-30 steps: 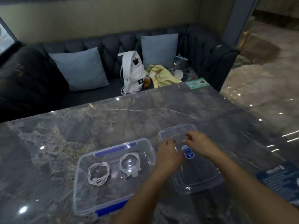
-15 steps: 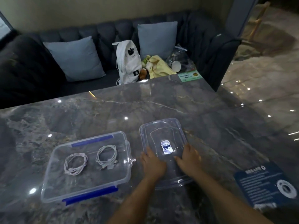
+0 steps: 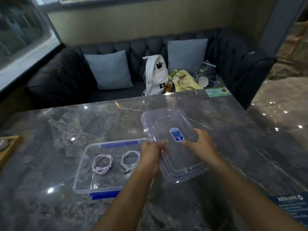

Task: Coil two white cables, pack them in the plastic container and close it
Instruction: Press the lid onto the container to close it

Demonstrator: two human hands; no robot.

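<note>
A clear plastic container (image 3: 83,180) with blue clips sits open on the marble table. Inside it lie two coiled white cables, one on the left (image 3: 102,163) and one on the right (image 3: 130,160). The clear lid (image 3: 168,124) with a blue oval sticker is lifted off the table, tilted, to the right of the container. My left hand (image 3: 150,155) grips the lid's left edge, over the container's right end. My right hand (image 3: 201,144) holds the lid from its right side, fingers on top near the sticker.
A dark sofa (image 3: 66,77) with two grey cushions, a white backpack (image 3: 156,75) and a yellow cloth stands behind the table. A wooden tray corner (image 3: 10,147) shows at the left edge, a blue card (image 3: 290,207) at the lower right, a green card (image 3: 217,92) at the far corner.
Both hands have taken hold of the lid and raised it off the table, tilting it toward the container. The camera has tipped upward.
</note>
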